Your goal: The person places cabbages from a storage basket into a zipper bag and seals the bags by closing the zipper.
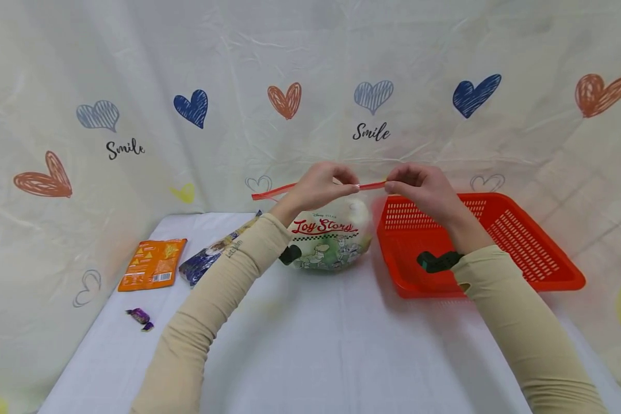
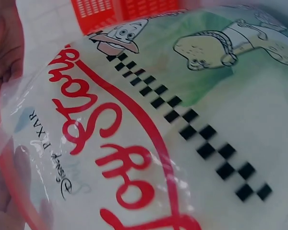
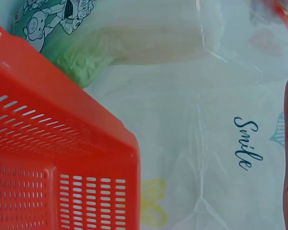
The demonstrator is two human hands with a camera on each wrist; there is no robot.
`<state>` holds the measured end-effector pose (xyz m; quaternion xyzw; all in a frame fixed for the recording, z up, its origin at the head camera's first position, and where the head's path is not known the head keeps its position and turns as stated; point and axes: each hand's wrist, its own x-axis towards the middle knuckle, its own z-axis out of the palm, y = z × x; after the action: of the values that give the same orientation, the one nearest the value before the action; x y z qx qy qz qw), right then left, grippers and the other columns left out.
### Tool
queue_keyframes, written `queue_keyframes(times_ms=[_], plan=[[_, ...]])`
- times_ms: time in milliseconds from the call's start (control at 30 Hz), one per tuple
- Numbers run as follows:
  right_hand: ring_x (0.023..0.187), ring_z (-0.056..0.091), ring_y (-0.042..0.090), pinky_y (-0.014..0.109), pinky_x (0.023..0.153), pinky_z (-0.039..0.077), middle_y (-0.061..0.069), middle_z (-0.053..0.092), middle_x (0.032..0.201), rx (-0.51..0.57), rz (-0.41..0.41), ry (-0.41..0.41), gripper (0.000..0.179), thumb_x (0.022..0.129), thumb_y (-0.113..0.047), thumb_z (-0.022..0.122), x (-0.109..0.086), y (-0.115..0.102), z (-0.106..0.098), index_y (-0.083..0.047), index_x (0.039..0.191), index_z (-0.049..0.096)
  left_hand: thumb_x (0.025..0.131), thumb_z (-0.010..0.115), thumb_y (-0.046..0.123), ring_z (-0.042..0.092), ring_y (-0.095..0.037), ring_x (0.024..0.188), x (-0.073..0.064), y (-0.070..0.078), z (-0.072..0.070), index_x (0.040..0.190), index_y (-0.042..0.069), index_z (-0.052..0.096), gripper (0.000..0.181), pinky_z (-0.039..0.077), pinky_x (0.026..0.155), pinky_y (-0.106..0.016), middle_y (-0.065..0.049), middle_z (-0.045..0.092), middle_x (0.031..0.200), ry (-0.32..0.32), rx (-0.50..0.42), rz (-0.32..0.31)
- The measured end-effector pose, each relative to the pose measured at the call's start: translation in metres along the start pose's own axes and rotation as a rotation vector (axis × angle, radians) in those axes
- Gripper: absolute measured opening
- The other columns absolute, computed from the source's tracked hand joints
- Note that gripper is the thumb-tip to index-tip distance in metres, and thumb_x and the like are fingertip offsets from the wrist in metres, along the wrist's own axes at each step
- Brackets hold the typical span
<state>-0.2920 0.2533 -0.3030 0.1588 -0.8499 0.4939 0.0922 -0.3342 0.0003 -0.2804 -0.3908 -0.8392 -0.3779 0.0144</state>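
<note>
A clear zip bag (image 1: 331, 244) printed "Toy Story" hangs bulging between the hands, close over the table. Along its top runs a red zip strip (image 1: 372, 186). My left hand (image 1: 318, 187) pinches this strip near its middle, where a small whitish bit shows at the fingertips. Thumb and fingers of my right hand (image 1: 428, 188) pinch the strip toward its right end. The strip's left end sticks out beyond the left hand. Through the plastic, the right wrist view shows something leafy green (image 3: 81, 64) and a pale brown shape inside the bag (image 3: 158, 45).
To the right stands a red plastic basket (image 1: 517, 215) with slotted walls, below the right forearm. On the left lie an orange packet (image 1: 152, 264), a dark blue packet (image 1: 204, 261) partly behind the left sleeve, and a purple-wrapped candy (image 1: 140, 316). A heart-printed sheet (image 1: 321, 52) hangs behind.
</note>
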Motion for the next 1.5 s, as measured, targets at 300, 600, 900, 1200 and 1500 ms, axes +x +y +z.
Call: queue_keyframes(times_ms=[300, 600, 900, 1200, 1500], plan=[[0.097, 0.062, 0.02, 0.02, 0.084, 0.05, 0.007, 0.066, 0.105, -0.006, 0.051, 0.021, 0.034, 0.092, -0.035, 0.068, -0.004, 0.007, -0.008, -0.011, 0.116, 0.065, 0.091, 0.07, 0.02, 0.06, -0.01, 0.09, -0.017, -0.012, -0.019, 0.099, 0.01, 0.073, 0.013, 0.048, 0.081, -0.026, 0.001, 0.069, 0.094, 0.008, 0.077, -0.049], [0.099, 0.062, 0.02, 0.018, 0.084, 0.049, 0.006, 0.065, 0.106, 0.005, 0.054, 0.039, 0.037, 0.092, -0.035, 0.068, -0.004, 0.014, -0.01, -0.01, 0.118, 0.064, 0.091, 0.07, 0.022, 0.06, -0.011, 0.086, -0.032, -0.026, -0.037, 0.097, 0.012, 0.074, 0.012, 0.049, 0.075, -0.028, 0.001, 0.069, 0.092, 0.048, 0.123, -0.057], [0.095, 0.063, 0.019, 0.016, 0.082, 0.05, 0.008, 0.065, 0.103, 0.025, 0.016, 0.045, 0.036, 0.093, -0.031, 0.066, -0.003, 0.019, -0.01, -0.003, 0.117, 0.063, 0.09, 0.071, 0.023, 0.062, -0.012, 0.084, -0.045, -0.034, -0.053, 0.096, 0.011, 0.075, 0.013, 0.048, 0.075, -0.03, 0.0, 0.07, 0.09, 0.082, 0.194, -0.049], [0.099, 0.059, 0.023, 0.015, 0.08, 0.049, 0.005, 0.063, 0.108, 0.009, 0.068, 0.067, 0.037, 0.093, -0.033, 0.066, -0.004, 0.03, -0.016, -0.008, 0.12, 0.062, 0.09, 0.071, 0.027, 0.057, -0.014, 0.084, -0.069, -0.056, -0.076, 0.096, 0.013, 0.074, 0.016, 0.046, 0.072, -0.032, 0.0, 0.068, 0.09, 0.173, 0.176, -0.144], [0.096, 0.059, 0.02, 0.014, 0.08, 0.05, 0.005, 0.063, 0.109, 0.031, 0.074, 0.073, 0.041, 0.093, -0.033, 0.067, -0.003, 0.033, -0.017, -0.006, 0.122, 0.061, 0.09, 0.071, 0.029, 0.058, -0.021, 0.085, -0.086, -0.071, -0.084, 0.097, 0.014, 0.072, 0.017, 0.047, 0.07, -0.034, -0.002, 0.066, 0.089, 0.235, 0.065, -0.219]])
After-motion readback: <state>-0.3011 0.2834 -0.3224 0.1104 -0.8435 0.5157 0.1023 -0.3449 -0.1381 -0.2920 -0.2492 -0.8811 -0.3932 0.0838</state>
